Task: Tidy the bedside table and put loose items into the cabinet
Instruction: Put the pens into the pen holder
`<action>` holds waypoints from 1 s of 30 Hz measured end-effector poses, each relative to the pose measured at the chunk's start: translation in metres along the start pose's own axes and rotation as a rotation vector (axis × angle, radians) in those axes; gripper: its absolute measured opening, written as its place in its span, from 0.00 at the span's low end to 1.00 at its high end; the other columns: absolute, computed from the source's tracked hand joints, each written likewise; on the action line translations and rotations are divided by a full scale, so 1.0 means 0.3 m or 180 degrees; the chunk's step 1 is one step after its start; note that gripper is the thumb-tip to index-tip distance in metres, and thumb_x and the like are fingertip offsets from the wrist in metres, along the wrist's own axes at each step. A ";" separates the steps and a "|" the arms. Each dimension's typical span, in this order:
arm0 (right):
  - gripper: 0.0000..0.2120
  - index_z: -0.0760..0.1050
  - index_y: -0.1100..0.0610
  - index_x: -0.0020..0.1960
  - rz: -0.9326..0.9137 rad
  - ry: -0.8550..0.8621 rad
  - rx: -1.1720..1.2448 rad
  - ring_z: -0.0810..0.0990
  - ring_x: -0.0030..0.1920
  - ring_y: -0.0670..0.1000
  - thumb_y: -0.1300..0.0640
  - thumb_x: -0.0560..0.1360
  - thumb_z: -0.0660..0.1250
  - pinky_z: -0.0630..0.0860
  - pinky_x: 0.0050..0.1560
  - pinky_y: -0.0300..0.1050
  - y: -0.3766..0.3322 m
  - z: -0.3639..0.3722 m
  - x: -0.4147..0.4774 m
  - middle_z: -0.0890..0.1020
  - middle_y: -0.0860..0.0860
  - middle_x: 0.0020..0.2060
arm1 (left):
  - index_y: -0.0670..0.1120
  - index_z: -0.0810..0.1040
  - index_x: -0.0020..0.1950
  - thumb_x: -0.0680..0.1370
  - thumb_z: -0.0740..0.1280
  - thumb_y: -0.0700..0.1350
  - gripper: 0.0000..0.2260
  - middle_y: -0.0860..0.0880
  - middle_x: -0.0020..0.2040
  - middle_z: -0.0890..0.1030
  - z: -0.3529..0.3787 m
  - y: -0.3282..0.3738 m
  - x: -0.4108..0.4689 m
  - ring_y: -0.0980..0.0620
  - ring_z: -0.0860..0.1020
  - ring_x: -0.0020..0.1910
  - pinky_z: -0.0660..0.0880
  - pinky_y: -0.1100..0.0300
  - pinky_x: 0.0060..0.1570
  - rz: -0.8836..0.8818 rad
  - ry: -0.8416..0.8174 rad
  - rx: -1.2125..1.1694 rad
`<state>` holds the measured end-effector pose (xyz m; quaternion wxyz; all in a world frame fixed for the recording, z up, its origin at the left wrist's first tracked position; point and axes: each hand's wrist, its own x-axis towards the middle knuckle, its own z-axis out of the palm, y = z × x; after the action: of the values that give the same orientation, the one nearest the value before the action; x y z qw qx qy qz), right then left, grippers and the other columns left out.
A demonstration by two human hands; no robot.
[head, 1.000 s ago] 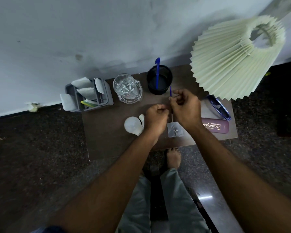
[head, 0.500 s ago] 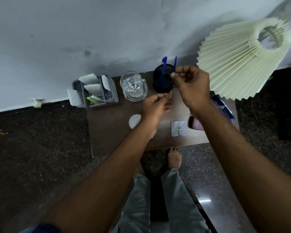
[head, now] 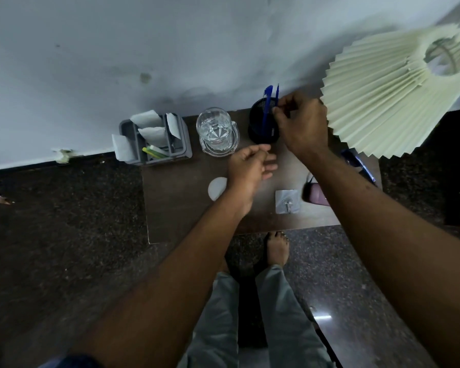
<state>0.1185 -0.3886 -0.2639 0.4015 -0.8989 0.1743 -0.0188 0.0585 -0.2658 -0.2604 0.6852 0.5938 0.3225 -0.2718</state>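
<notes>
On the brown bedside table (head: 181, 208), a black pen cup (head: 260, 128) stands at the back with a blue pen (head: 267, 107) in it. My right hand (head: 300, 123) pinches a second thin blue pen (head: 277, 95) upright over the cup's right rim. My left hand (head: 250, 168) hovers over the table's middle with fingers loosely apart and nothing in it. A white light bulb (head: 217, 188) lies partly hidden under my left wrist. A small clear adhesive hook (head: 287, 201) lies near the front edge. A pink spectacle case (head: 315, 193) is half hidden by my right forearm.
A cut-glass jug (head: 216, 131) stands left of the cup. A grey organiser (head: 154, 139) with papers and a green marker sits at the back left corner. A pleated cream lampshade (head: 393, 94) overhangs the right side; blue spectacles (head: 359, 163) lie beneath it. My foot (head: 276, 248) is below the table's front edge.
My right hand lifted the thin blue pen from the table's middle to the pen cup. My left hand let go and opened. The view shifted slightly.
</notes>
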 end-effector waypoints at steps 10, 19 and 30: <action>0.14 0.82 0.54 0.57 -0.0059 -0.0247 -0.1049 0.85 0.49 0.58 0.48 0.76 0.69 0.83 0.49 0.57 0.011 0.042 0.019 0.86 0.55 0.50 | 0.46 0.80 0.50 0.82 0.61 0.38 0.09 0.47 0.42 0.84 -0.029 -0.098 -0.050 0.49 0.82 0.40 0.78 0.58 0.43 -0.0209 -0.0064 0.0078; 0.07 0.84 0.51 0.49 -0.0226 0.0105 -0.0082 0.79 0.36 0.38 0.50 0.75 0.69 0.72 0.41 0.29 0.011 -0.015 -0.081 0.85 0.43 0.40 | 0.46 0.81 0.50 0.81 0.62 0.37 0.09 0.47 0.41 0.84 -0.030 -0.117 -0.074 0.51 0.82 0.38 0.79 0.61 0.39 -0.0125 0.0047 0.0037; 0.03 0.79 0.43 0.44 0.0219 -0.0261 0.1037 0.79 0.33 0.39 0.45 0.75 0.70 0.76 0.35 0.35 0.110 0.047 -0.370 0.81 0.39 0.34 | 0.41 0.81 0.50 0.81 0.63 0.35 0.08 0.47 0.39 0.85 -0.039 -0.241 -0.156 0.52 0.82 0.33 0.77 0.65 0.31 0.0094 0.0360 -0.0131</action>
<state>0.0069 -0.3625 -0.2858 0.5491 -0.8155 0.1830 0.0037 -0.0277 -0.2653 -0.2720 0.6819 0.5987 0.3574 -0.2211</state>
